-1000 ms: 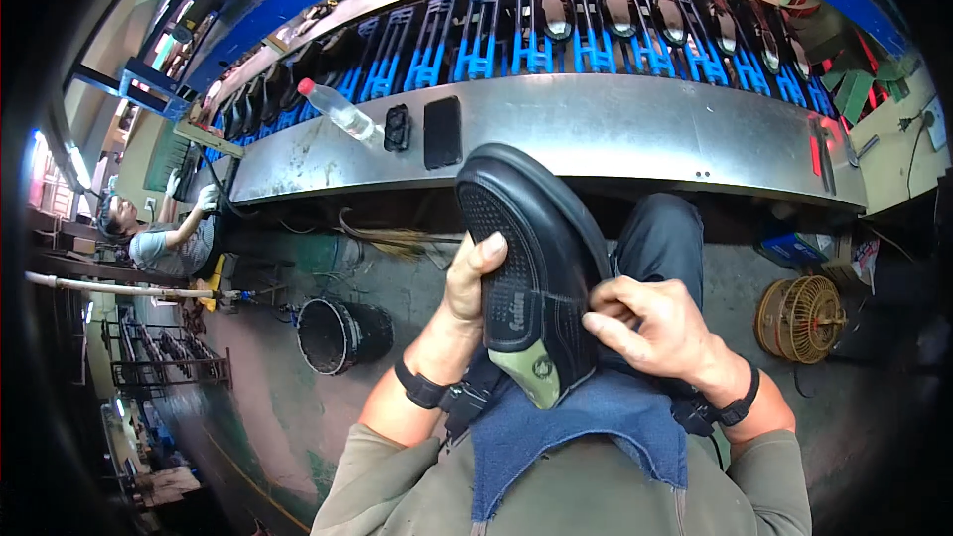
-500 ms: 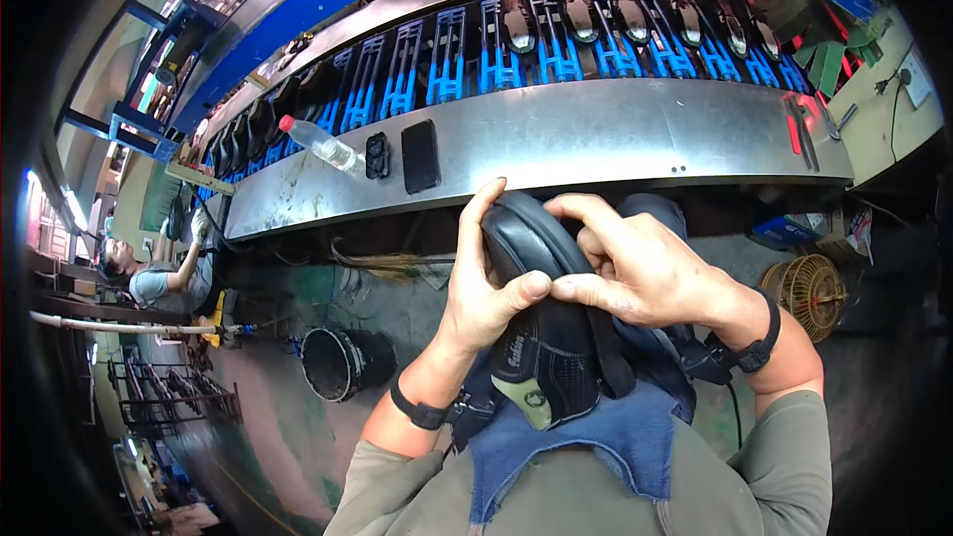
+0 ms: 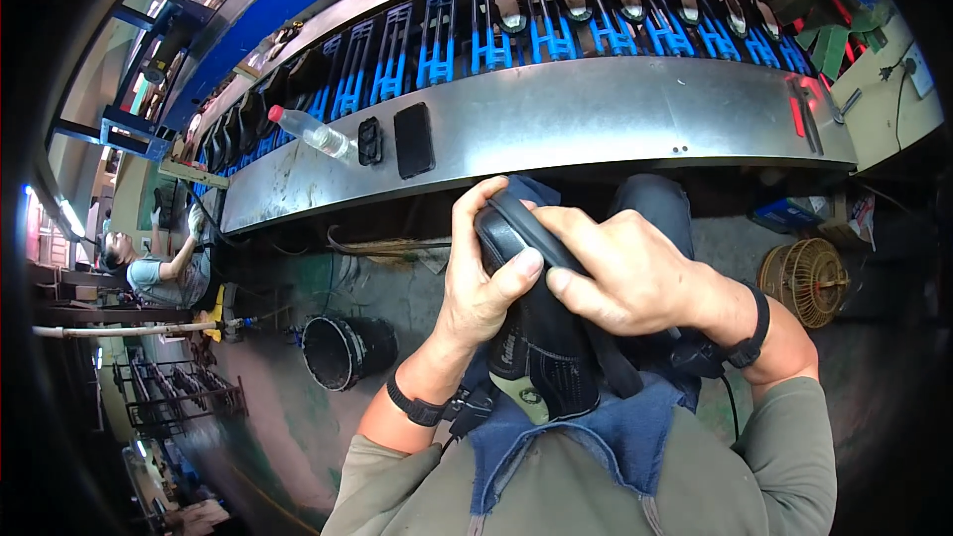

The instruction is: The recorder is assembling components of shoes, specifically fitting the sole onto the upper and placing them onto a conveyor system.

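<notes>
- Since 1 s ago my R fingers (image 3: 569, 232) went from the shoe's (image 3: 552, 337) side up to its top end, near my L fingers (image 3: 471, 221); sole's mostly turned out of view.
- Means, I'd judge, both hands now work the same edge.
- Both sets clamped on the shoe, which is tilted over my lap, green-patched end down by the blue apron (image 3: 647, 437).
- Can't see R fingertips or shoe's far side.
- Beyond: worktop (image 3: 556, 119) w/ phone (image 3: 414, 141) + bottle (image 3: 316, 133).
- Far L: co-worker (image 3: 159, 273), too small for detail.
</notes>
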Available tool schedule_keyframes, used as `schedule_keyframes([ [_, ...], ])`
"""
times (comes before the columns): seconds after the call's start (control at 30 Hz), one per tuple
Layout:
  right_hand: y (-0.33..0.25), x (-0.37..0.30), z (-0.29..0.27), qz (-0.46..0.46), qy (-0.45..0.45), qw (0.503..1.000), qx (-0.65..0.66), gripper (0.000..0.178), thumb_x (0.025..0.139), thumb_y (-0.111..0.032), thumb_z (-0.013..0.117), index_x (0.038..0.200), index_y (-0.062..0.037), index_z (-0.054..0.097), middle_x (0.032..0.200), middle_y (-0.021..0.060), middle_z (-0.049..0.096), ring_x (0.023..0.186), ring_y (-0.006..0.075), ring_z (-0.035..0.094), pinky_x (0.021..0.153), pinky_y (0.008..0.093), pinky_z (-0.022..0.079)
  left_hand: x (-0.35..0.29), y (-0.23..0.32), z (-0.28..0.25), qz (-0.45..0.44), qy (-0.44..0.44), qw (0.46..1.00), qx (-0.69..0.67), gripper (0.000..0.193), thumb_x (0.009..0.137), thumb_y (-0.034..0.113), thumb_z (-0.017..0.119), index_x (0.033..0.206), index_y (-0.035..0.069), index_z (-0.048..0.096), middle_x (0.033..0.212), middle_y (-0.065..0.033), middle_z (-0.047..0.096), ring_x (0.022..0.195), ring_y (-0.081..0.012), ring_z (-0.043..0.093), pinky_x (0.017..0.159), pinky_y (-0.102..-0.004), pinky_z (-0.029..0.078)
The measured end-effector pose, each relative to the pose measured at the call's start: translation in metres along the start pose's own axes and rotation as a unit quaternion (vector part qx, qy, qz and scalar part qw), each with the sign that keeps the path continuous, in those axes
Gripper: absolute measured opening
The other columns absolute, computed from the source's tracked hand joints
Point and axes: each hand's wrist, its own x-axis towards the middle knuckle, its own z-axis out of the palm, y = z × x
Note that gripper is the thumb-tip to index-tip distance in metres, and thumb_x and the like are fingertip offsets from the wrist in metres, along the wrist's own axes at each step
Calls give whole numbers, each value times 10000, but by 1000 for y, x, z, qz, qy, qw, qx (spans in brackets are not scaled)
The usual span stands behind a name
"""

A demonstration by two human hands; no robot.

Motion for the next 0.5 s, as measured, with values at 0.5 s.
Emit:
schedule_keyframes([
  [0.5, -6, -26, 27, 107, 11, 988, -110, 742, 827, -231, 681, 1373, 168, 374, 696, 183, 639, 577, 360, 654, 521, 442, 526, 18, -36, 5, -49, 34, 998, -16, 731, 896, 377, 666, 1479, 55, 364, 1268, -176, 571, 1163, -248, 586, 998, -386, 502],
])
